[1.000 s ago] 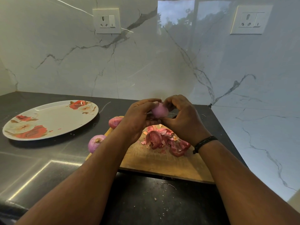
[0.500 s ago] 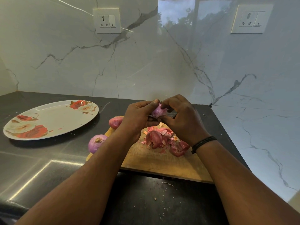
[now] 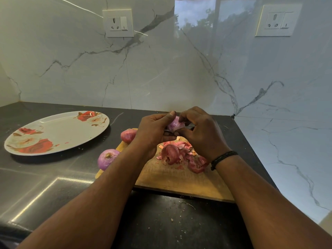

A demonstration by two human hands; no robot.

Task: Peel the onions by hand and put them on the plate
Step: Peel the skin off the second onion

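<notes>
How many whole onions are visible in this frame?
3. One pale purple onion gripped by both hands; a reddish onion at the wooden board's far-left corner; a purple onion at its left edge. Arms may hide others.

Held onion: small pale-purple onion (image 3: pixel 173 125), partly peeled, raised above the far edge of the wooden cutting board (image 3: pixel 181 178).
Second onion: reddish-pink onion (image 3: pixel 128 135) at the board's far left corner.
Third onion: round purple onion (image 3: pixel 107 158), root end up, at the board's left edge.
Plate: oval white plate with red rose print (image 3: pixel 57 132), flat, well left of the board.
</notes>
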